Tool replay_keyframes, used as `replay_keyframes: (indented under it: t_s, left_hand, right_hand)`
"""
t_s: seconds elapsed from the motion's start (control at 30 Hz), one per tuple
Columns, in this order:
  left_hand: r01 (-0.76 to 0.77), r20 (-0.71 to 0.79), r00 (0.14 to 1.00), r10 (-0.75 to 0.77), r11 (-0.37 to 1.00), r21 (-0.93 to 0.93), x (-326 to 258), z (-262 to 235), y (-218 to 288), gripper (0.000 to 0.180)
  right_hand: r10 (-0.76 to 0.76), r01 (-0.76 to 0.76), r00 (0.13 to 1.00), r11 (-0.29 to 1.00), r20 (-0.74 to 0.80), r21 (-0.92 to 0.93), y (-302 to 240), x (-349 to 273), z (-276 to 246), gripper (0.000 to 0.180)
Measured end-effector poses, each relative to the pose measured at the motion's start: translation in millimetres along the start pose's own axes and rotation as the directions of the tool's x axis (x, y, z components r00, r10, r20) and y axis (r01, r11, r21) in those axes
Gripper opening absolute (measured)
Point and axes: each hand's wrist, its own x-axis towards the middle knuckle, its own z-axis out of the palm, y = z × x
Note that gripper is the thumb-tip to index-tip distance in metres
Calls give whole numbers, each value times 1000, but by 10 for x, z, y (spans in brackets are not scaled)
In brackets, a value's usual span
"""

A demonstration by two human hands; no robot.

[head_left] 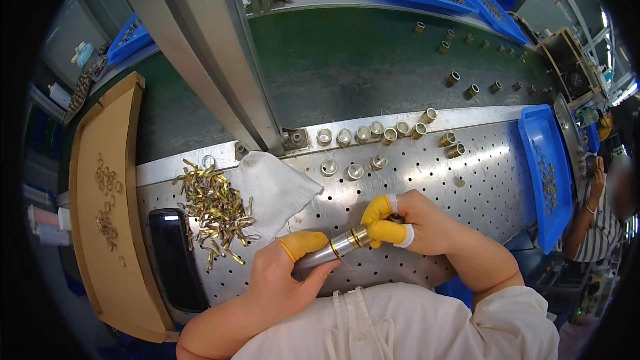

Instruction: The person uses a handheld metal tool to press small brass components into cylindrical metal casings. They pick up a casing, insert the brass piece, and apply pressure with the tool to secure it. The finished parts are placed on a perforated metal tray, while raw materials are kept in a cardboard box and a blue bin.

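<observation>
Both hands grip a silver metal cylinder (339, 245) with brass-coloured bands, held slantwise close to my body. My left hand (285, 273) is closed round its lower left end, with a yellow finger cot on a finger. At the upper right end, my right hand (417, 224) pinches the brass-coloured part with fingers in yellow cots. A heap of small brass-coloured metal clips (212, 203) lies left of my hands, beside a white cloth (277, 190). Beyond the hands stand several short metal sleeves (355, 171), silver and brass-coloured.
A perforated metal table (427, 180) lies under my hands. A black phone (176, 260) and a cardboard tray (130, 273) with rings are at left. A metal post (207, 47) rises beside a green conveyor belt (347, 53) carrying sleeves. A blue tray (533, 153) sits right; other people work nearby.
</observation>
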Motion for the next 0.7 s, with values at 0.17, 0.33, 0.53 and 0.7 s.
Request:
replay_keyframes:
  t_s: [0.17,0.33,0.53,0.7]
  left_hand:
    - [-23,14,1000,22,999,33,-9,-8,-7,32]
    - [-15,38,999,14,1000,26,2,-12,11,36]
    - [88,87,993,-78,989,-121,-8,-4,0,40]
    - [516,385,840,-381,780,-354,51,-89,-10,42]
  right_hand:
    - [39,-40,999,998,30,38,-43,-7,24,18]
    - [-9,9,999,1000,33,-7,-19,-11,15,20]
    - [-39,40,999,997,17,-59,-6,-13,17,21]
    - [-161,161,987,965,17,-208,11,-11,84,23]
